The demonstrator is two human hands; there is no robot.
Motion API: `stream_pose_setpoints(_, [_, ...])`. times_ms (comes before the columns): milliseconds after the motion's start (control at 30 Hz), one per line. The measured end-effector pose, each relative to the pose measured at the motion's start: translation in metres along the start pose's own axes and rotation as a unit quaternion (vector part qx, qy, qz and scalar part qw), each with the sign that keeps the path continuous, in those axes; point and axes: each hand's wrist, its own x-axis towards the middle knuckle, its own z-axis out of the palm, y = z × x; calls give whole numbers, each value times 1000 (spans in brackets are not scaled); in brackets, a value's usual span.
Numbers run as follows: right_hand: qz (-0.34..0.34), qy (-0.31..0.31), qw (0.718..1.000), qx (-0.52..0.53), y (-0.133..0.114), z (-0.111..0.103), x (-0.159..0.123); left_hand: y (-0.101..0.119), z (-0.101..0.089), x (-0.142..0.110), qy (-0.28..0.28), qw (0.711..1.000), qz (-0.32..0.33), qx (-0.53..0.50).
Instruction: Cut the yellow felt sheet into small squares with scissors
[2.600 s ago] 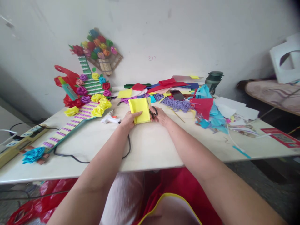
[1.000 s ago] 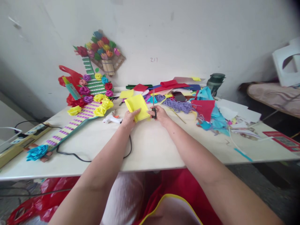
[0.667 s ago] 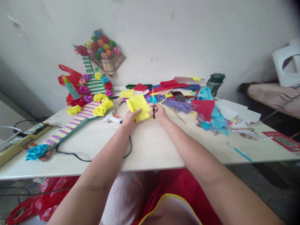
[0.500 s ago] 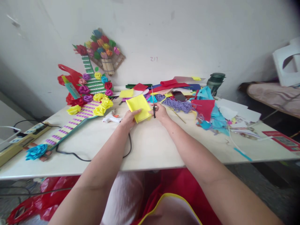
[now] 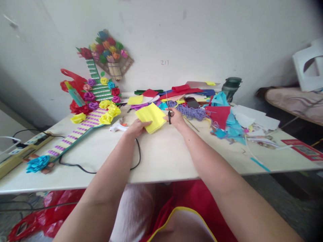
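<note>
Between my hands is a folded piece of yellow crepe paper, tilted above the table. My left hand grips its lower left edge, with the thumb lying on top. My right hand is closed around the black handles of the scissors, whose blades point up and away from me. The fingertips of that hand also touch the paper's right edge. The scissor blades are beside the paper, not on it. Behind the paper lies another yellow square on the pile.
A white glue gun lies left of my hands, its black cord curving nearby. A flower-covered guitar shape leans at the left. Coloured sheets, purple yarn, a phone and a green bottle line the back. Paper scraps lie right.
The scissors, earlier tilted at the paper's right edge, now point upward. My hands have spread slightly apart, and the yellow paper has turned and lies flatter between them.
</note>
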Motion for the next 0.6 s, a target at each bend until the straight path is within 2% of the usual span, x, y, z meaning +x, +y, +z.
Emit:
stream_pose_setpoints(133, [25, 30, 999, 12, -6, 1, -2, -2, -2, 4, 29, 998, 63, -3])
stream_pose_setpoints(267, [45, 44, 998, 13, -11, 1, -5, 0, 0, 6, 103, 981, 162, -39])
stream_pose_setpoints(400, [64, -53, 996, -18, -12, 5, -13, 5, 2, 8, 165, 959, 214, -87])
stream_pose_setpoints(500, [95, -137, 985, -40, -12, 12, -20, 8, 3, 8, 182, 947, 229, -136])
stream_pose_setpoints(600, [119, -195, 972, -45, -10, 20, -26, 11, 4, 10, 198, 937, 229, -176])
